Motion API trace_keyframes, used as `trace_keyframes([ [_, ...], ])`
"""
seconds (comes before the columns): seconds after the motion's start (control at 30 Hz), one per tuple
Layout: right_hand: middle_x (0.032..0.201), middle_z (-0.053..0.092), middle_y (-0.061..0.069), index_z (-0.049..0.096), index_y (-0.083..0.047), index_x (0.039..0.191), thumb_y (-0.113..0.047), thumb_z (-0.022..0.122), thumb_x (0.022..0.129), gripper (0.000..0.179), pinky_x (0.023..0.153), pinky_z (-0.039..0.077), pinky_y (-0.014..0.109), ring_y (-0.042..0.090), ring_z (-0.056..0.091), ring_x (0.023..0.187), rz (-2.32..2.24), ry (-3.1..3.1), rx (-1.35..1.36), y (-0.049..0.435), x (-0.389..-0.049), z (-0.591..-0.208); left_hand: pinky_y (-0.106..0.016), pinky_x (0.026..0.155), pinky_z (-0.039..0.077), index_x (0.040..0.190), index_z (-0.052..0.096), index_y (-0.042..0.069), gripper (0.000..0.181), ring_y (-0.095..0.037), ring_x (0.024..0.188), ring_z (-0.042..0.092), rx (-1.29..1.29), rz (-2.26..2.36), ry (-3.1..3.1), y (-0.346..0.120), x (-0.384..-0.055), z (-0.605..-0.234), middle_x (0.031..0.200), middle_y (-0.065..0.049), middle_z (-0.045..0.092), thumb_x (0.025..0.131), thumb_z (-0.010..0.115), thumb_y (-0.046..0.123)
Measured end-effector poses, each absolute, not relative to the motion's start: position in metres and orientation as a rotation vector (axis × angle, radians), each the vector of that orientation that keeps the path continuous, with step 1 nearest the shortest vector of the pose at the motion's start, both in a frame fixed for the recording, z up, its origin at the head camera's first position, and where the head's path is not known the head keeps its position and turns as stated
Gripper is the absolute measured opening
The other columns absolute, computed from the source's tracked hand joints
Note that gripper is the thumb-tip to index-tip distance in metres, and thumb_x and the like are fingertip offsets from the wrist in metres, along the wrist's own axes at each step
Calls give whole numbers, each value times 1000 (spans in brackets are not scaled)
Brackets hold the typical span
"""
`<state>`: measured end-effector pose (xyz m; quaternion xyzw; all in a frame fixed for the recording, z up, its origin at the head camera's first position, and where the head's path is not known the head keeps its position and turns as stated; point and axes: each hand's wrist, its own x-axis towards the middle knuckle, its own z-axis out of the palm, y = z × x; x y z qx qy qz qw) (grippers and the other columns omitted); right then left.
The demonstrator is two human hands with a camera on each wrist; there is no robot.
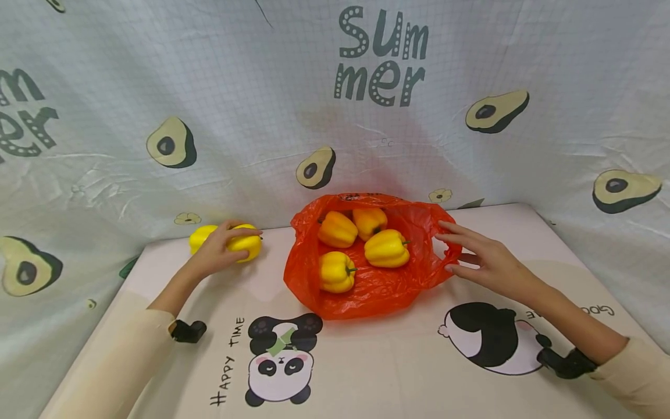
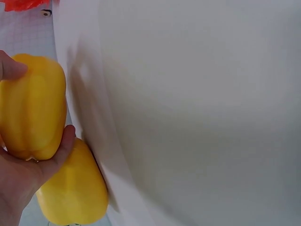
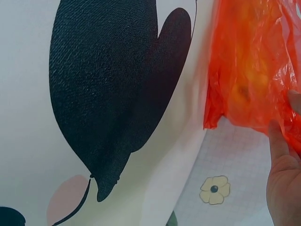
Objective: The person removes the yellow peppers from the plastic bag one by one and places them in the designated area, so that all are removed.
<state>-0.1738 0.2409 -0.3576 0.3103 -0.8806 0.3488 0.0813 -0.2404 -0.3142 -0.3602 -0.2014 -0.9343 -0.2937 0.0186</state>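
Note:
My left hand [image 1: 216,251] grips a yellow bell pepper [image 1: 246,244], thumb on one side and fingers on the other. A second yellow bell pepper [image 2: 75,188] lies right beside that hand, partly hidden behind it in the head view. At the middle of the table a red plastic bag [image 1: 361,304] lies with its mouth wide apart towards me. Inside it are several peppers, among them a yellow one [image 1: 387,249] and an orange-yellow one [image 1: 337,229]. My right hand [image 1: 489,262] holds the bag's right edge by the handle loop, its thumb and fingers around the plastic.
A light table cover [image 1: 398,366] with printed pandas lies under everything. Behind the table hangs a pale curtain [image 1: 251,116] printed with avocados and lettering, close to the bag and the left peppers. A dark wrist camera [image 1: 567,364] sits on each forearm.

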Motion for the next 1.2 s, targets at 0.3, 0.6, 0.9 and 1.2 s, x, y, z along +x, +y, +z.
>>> trace_keyframes([
  [0.3,156,43,19,56,-9,144,-8,82,85,64,82,60,45,38,62,120,1061,-2617,943,244,-174,-359,-69,106,32,133,66,6,45,-47,130,39,-617,-888,-2904,-318,-243,-362,142,-26,43,88,72,5],
  [0.6,156,42,19,56,-8,144,-8,82,85,64,81,60,47,39,62,120,1046,-2634,912,245,-173,-360,-70,111,29,134,66,9,48,-48,136,40,-602,-834,-2953,-318,-245,-362,146,-24,48,87,79,12],
  [0.9,155,43,20,56,-7,144,-7,81,85,63,81,59,47,40,63,119,1061,-2628,919,245,-171,-360,-67,114,28,139,61,9,57,-42,138,43,-668,-838,-2976,-313,-245,-352,146,-19,54,87,81,19],
  [1.2,156,43,20,56,-8,145,-8,81,86,64,82,60,44,39,63,119,1058,-2626,910,247,-172,-362,-65,102,41,139,61,7,57,-45,124,46,-707,-752,-2919,-311,-251,-339,138,-26,51,87,81,20],
])
